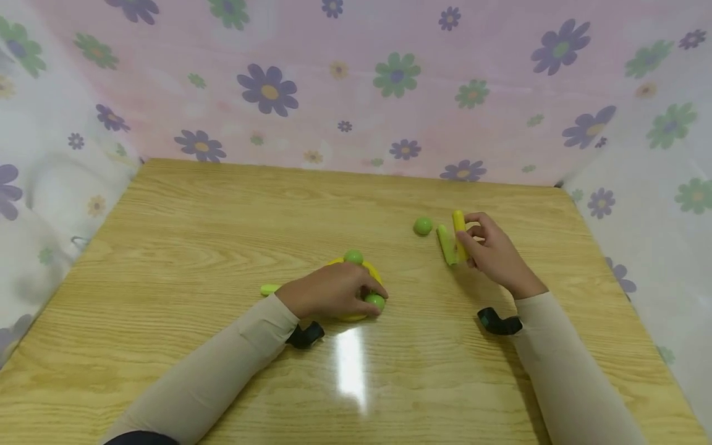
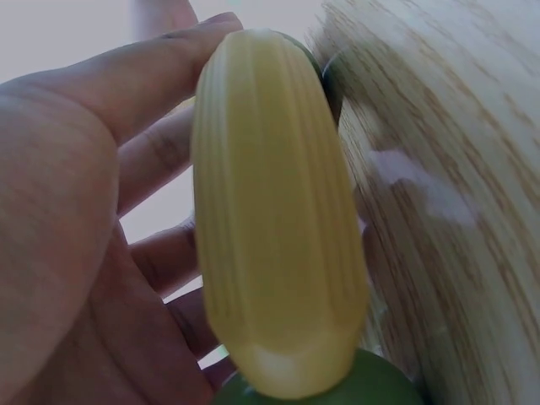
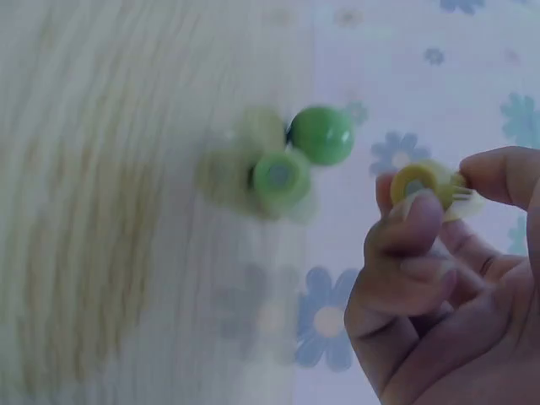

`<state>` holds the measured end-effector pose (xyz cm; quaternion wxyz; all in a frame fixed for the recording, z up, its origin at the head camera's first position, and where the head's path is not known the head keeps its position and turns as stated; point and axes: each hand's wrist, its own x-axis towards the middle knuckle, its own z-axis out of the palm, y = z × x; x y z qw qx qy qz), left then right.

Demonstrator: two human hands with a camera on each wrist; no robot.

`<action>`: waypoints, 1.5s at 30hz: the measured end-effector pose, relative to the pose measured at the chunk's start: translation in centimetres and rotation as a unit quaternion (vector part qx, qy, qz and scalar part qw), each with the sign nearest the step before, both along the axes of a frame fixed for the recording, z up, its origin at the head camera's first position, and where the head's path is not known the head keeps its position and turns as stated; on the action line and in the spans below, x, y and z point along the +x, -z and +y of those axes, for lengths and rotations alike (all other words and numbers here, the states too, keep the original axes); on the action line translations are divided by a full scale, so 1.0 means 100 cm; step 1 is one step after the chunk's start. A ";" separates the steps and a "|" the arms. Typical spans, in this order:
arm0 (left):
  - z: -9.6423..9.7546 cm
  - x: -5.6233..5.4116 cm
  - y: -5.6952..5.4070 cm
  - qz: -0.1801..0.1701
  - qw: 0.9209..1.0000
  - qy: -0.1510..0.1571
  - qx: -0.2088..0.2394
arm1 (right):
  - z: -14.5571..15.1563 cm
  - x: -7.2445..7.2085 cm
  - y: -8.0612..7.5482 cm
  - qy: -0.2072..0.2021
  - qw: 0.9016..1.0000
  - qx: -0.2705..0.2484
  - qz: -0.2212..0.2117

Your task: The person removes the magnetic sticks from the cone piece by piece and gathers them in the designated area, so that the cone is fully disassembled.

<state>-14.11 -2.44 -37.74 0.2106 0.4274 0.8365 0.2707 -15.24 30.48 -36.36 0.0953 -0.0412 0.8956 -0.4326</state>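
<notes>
In the head view my left hand (image 1: 339,287) lies over a shape of yellow curved rods (image 1: 371,271) and green balls. Its thumb and forefinger grip a green ball (image 1: 375,301) at the near right of that shape. Another green ball (image 1: 353,256) shows at the far side; the hand covers the middle. A ribbed yellow rod (image 2: 278,211) fills the left wrist view beside the fingers, with a green ball (image 2: 337,384) at its lower end. My right hand (image 1: 492,250) pinches a yellow rod (image 1: 459,225) above the table; a pale disc shows in its end (image 3: 418,186).
A light green rod (image 1: 446,245) lies just left of the right hand, and a loose green ball (image 1: 423,226) rests beyond it. Another light green rod (image 1: 269,289) pokes out left of the left hand. A flowered curtain (image 1: 356,93) borders the wooden table (image 1: 222,210).
</notes>
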 end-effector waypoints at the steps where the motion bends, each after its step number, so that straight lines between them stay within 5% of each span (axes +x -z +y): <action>1: 0.000 0.000 0.000 -0.002 1.000 -0.001 -0.001 | 0.002 -0.002 0.002 0.006 1.000 0.010 0.000; 17: 0.001 0.001 0.001 -0.011 1.000 0.004 0.000 | 0.016 -0.020 0.023 0.015 0.991 0.101 -0.080; 39: 0.001 0.001 -0.003 0.025 0.999 -0.004 -0.023 | 0.014 -0.021 0.023 0.022 0.990 0.117 -0.071; 45: 0.001 0.002 -0.005 0.027 0.999 -0.006 -0.023 | 0.013 -0.018 0.020 0.027 0.991 0.125 -0.030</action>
